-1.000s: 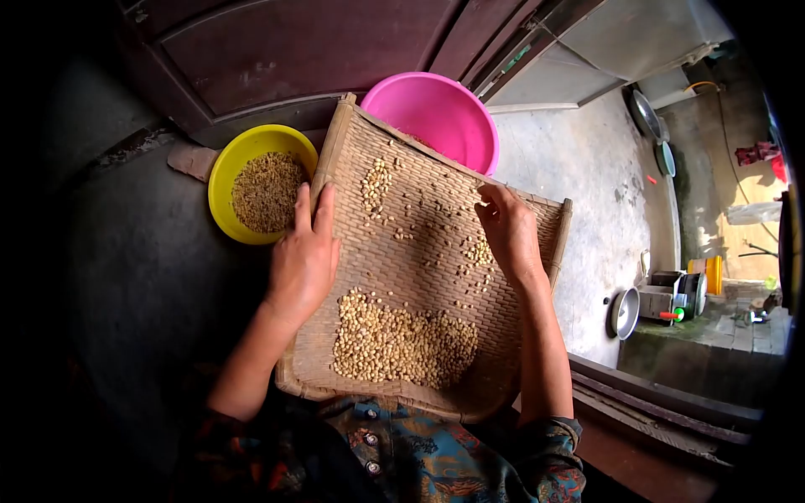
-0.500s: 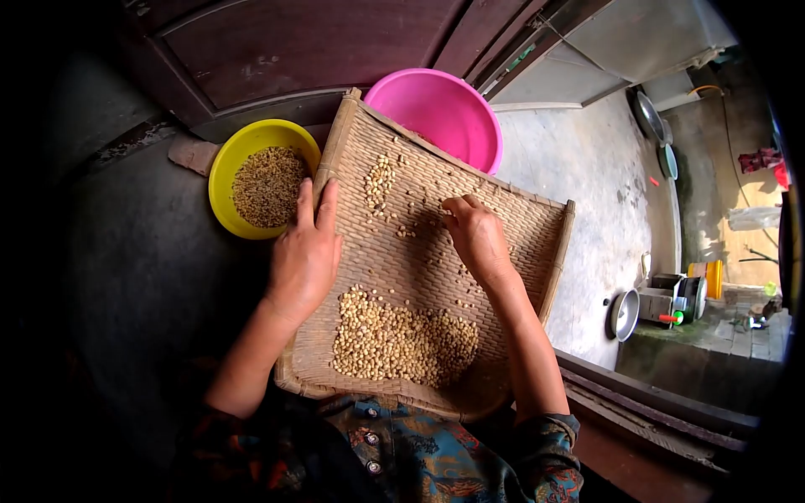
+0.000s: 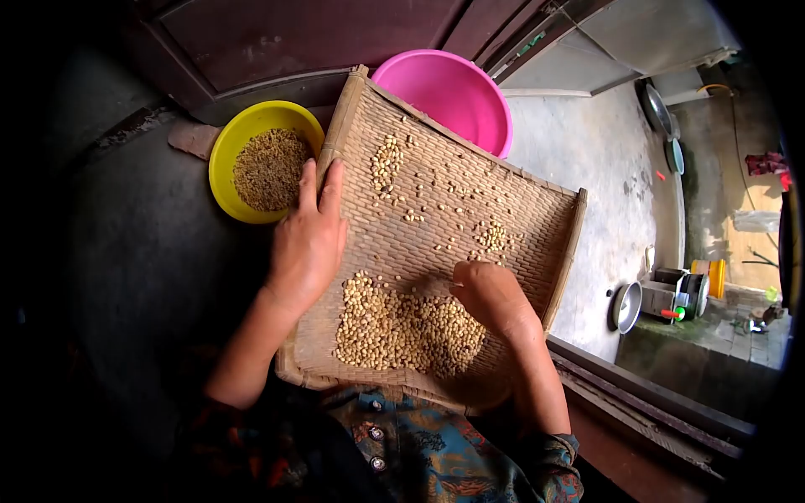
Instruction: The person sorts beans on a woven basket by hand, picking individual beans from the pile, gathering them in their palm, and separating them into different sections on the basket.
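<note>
By the left hand (image 3: 309,239), left of centre, the mid-frame woven tray (image 3: 390,247) is grasped, whose lower-centre seeds (image 3: 402,327) could be spilled by a tilt, while whether the right hand's (image 3: 492,295) grip, centre-right, is clenched cannot be told.

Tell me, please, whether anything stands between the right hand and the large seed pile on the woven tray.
Nothing visible does: the right hand is by the upper-right edge of the large seed pile on the woven tray. Whether they touch is unclear.
</note>
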Available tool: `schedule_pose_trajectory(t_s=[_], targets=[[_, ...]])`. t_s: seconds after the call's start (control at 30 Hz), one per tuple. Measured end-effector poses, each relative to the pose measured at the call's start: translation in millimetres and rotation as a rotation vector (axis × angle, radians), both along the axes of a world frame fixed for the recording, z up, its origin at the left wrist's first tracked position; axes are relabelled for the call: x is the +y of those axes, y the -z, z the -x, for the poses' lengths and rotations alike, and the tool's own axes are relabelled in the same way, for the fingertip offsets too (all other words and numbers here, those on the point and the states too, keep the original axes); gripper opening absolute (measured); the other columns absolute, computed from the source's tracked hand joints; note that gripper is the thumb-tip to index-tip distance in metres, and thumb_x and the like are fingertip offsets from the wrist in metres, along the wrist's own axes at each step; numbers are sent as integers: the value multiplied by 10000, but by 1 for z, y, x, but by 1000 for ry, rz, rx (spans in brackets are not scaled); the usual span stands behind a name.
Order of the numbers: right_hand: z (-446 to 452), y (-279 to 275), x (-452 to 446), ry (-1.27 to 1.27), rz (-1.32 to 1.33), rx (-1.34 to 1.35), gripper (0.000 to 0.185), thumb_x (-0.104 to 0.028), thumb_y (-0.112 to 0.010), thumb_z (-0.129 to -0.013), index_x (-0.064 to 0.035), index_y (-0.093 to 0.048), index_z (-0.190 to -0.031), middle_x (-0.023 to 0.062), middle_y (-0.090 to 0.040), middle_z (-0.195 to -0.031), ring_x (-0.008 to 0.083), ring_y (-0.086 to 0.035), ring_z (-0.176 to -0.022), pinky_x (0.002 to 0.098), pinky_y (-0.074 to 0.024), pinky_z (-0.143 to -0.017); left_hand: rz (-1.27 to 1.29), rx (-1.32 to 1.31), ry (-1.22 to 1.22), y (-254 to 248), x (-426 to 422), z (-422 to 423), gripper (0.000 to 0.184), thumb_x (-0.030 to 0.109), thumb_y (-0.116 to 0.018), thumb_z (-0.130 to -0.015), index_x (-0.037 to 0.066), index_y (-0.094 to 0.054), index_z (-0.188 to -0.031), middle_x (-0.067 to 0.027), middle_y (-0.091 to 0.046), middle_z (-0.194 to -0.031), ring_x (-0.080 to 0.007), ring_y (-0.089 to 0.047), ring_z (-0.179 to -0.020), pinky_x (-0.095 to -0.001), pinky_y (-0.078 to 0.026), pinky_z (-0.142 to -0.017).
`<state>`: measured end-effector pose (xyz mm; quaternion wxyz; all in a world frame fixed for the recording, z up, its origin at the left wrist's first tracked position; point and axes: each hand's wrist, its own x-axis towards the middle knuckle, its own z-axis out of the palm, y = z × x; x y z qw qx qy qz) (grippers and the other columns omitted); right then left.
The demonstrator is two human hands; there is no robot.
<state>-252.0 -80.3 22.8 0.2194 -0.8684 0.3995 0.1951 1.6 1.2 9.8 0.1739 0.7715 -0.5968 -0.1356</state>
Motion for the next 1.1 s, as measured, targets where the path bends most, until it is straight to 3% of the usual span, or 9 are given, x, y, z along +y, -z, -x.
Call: schedule_pose_trajectory(t_s=[0.17,0.37,0.47,0.57,0.6,0.7,0.87,1.1], targets=[[1,11,34,-67,28,-18,167,-162,-587,-881,-14,-596,-804,193,-647,-746,369,-656,-705,440,-531,-632,18,-7,7,1,1,-1,761,133,-651,-880,57,-241,-1518,-320,-326,-1471,-468,-535,-1190,-449,-509,-923],[-14,7,42,-16,31,-103,135,-139,-587,-908,-6,-580,-933,182,-646,-843,370,-656,-735,442,-534,-633,-16,5,1,-2,0,-1,757,136,-658,-876,55,-255,-1513,-321,-324,-1473,-469,-534,-1190,-450,-502,-931],[-26,13,35,-7,234,-391,74,-55,-563,-871,-9,-554,-929,178,-617,-848,326,-653,-715,410,-539,-611,0,0,7,-1,1,-1,753,138,-658,-878,56,-257,-1511,-321,-325,-1473,-471,-537,-1186,-449,-505,-928],[-42,29,18,62,272,-505,148,-63,-572,-884,-9,-576,-1022,176,-587,-897,331,-635,-771,420,-538,-660,-13,-4,-5,-1,0,0,750,144,-656,-882,59,-256,-1511,-322,-326,-1473,-471,-543,-1179,-445,-512,-920],[-46,33,11,54,322,-513,225,-98,-635,-882,-21,-614,-1092,161,-627,-998,355,-643,-833,436,-536,-746,-23,-6,-8,-2,-1,0,750,148,-655,-883,61,-255,-1511,-321,-326,-1474,-469,-547,-1174,-444,-516,-915],[-59,39,-4,-41,368,-485,244,-53,-544,-888,-11,-585,-1125,153,-592,-949,321,-613,-916,404,-535,-759,-35,-14,-20,-1,-2,-1,751,157,-656,-885,67,-253,-1513,-320,-324,-1477,-464,-563,-1157,-441,-526,-900],[-65,50,-21,-231,421,-413,144,-65,-542,-816,-28,-559,-954,121,-561,-920,278,-604,-905,373,-544,-743,-29,-15,-21,3,-2,-1,750,165,-657,-887,70,-254,-1513,-319,-321,-1481,-452,-595,-1113,-441,-538,-878],[-60,49,-33,-395,473,-372,106,-95,-543,-822,-40,-534,-912,105,-541,-870,247,-598,-849,343,-551,-690,22,-13,-5,8,-4,-4,737,159,-655,-888,65,-265,-1507,-320,-326,-1476,-454,-615,-1064,-442,-538,-866]])
